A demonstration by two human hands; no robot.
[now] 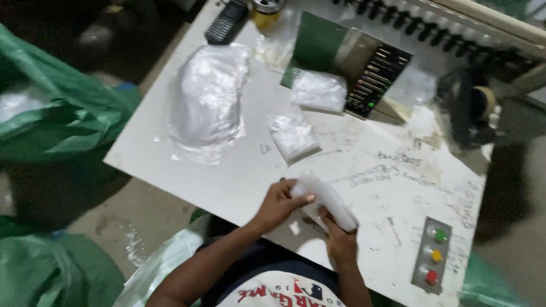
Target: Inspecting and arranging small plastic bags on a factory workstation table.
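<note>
- Green sacks bulge at the far left, off the table, with more green plastic lower down by the floor.
- A big clear bag of white stuff lies on the table's left part; a dark handset sits at the top edge above it, and a yellow-based jar just beside that.
- The left hand is closed on the near end of a white packet, thumb on top and fingers curled beneath; the packet is held just over the table's front edge, tilted down to the right.
- Two small packets lie further in: one near the table's middle, another above it, resting against a green board.
- The right hand grips the packet's lower end from below, fingers wrapped round it (how tightly, I cannot tell).
- A dark panel with rows of small lights lies tilted right of the green board.
- A grey button box sits at the table's near right corner, with green, yellow and red buttons in a column.
- A dark blurred object stands at the right edge; what it is cannot be told.
</note>
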